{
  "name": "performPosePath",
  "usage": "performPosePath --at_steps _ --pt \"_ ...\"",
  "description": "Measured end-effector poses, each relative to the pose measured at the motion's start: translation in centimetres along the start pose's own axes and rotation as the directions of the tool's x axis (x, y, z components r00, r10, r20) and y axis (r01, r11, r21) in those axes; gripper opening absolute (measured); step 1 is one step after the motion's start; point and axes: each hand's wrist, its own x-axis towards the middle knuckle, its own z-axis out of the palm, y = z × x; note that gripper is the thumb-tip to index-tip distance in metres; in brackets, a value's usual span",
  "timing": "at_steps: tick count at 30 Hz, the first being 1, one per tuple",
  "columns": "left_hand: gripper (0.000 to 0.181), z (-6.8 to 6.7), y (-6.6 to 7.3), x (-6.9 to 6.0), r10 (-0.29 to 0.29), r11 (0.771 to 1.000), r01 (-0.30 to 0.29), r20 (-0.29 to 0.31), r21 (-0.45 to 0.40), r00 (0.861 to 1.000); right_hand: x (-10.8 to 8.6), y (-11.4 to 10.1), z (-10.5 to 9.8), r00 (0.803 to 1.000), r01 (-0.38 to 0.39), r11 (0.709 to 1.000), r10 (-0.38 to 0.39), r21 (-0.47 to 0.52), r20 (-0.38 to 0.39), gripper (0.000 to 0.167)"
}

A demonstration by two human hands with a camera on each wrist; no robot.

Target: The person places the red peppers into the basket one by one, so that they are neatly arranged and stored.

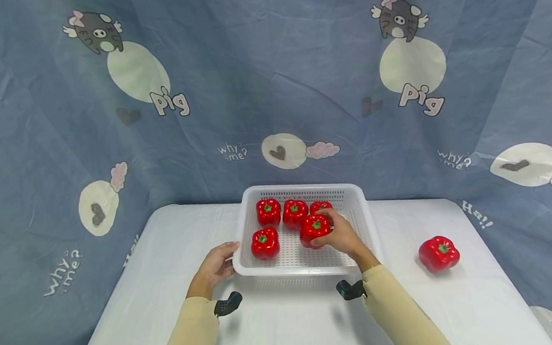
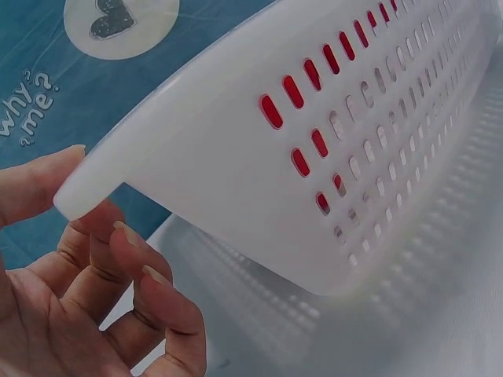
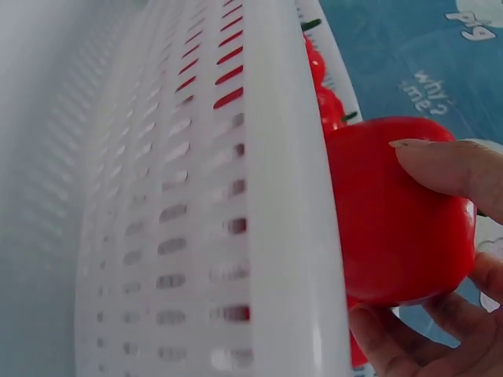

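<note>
My right hand (image 1: 339, 234) grips a red bell pepper (image 1: 314, 231) over the right-middle of a white perforated plastic basket (image 1: 289, 272). In the right wrist view, the thumb lies on one side of that pepper (image 3: 401, 220) and curled fingers come under it. Whether it touches the basket floor is hidden. At the basket's left rim, my left hand (image 1: 216, 264) holds the edge, with curled fingers below the rim (image 2: 86, 192) in the left wrist view. Several other red bell peppers sit inside, among them one at front left (image 1: 264, 243) and one at back left (image 1: 268, 212).
Another red bell pepper (image 1: 438, 253) lies tilted on the white table (image 1: 279, 325), right of the basket. Behind the table hangs a blue curtain (image 1: 249, 87) with pig prints. Small dark devices are strapped at both wrists.
</note>
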Motion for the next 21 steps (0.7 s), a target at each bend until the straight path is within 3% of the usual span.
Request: performPosePath --at_steps 7,21 --pt "0.048 0.0 -0.1 -0.1 0.004 1.0 -0.004 -0.005 -0.006 1.0 1.0 -0.4 0.9 0.999 0.024 0.998 -0.021 -0.057 0.049 0.074" --pt "0.047 0.2 -0.2 -0.3 0.001 1.0 -0.002 -0.021 -0.011 1.0 2.5 -1.1 1.5 0.989 0.007 0.98 0.022 -0.2 0.146 0.071"
